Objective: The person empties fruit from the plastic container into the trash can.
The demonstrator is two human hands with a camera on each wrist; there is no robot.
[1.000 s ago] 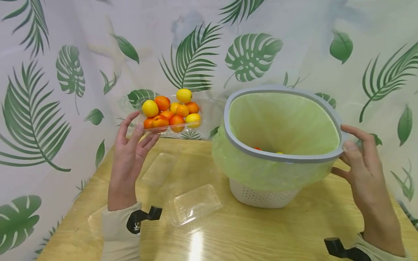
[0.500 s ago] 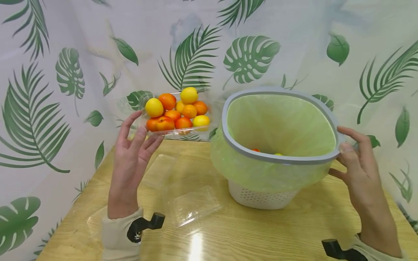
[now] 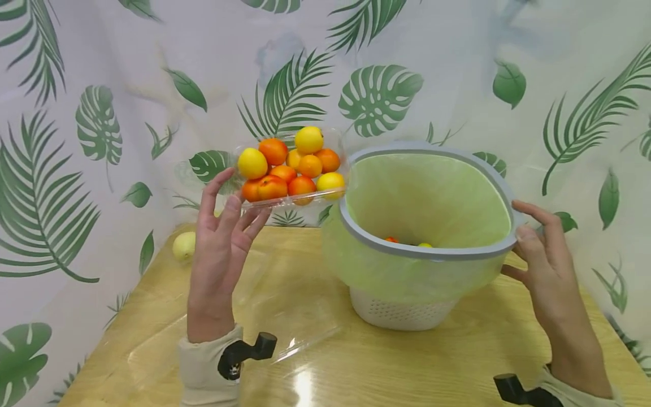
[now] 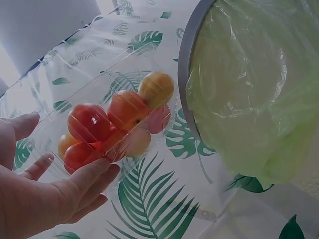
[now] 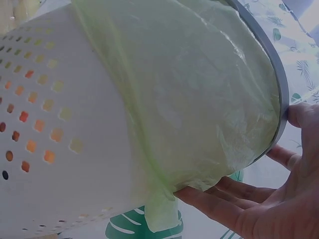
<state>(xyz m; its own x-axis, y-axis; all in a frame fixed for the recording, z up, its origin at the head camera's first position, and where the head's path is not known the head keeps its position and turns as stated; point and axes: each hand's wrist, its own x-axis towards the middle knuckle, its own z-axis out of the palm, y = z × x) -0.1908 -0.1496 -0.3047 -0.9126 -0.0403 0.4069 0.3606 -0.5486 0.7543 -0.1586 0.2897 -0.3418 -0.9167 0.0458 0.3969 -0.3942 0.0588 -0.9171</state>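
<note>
My left hand holds a clear plastic box by its left end, thumb above and fingers beneath. Several small round fruits in red, orange and yellow lie in the box; their exact kind is unclear. The box is raised above the table, its right end close to the grey rim of a white perforated bin. A pale green plastic bag lines the bin and folds over its outside. My right hand grips the rim at the right. Red and yellow fruits show low inside the bin.
Clear plastic packaging lies on the wooden table left of the bin. A pale yellow round fruit sits at the table's far left, partly behind my left hand. A leaf-patterned sheet hangs behind.
My left hand has carried the box of fruits rightward to the bin's rim. The pale yellow fruit at the far left has come into view. My right hand keeps its grip.
</note>
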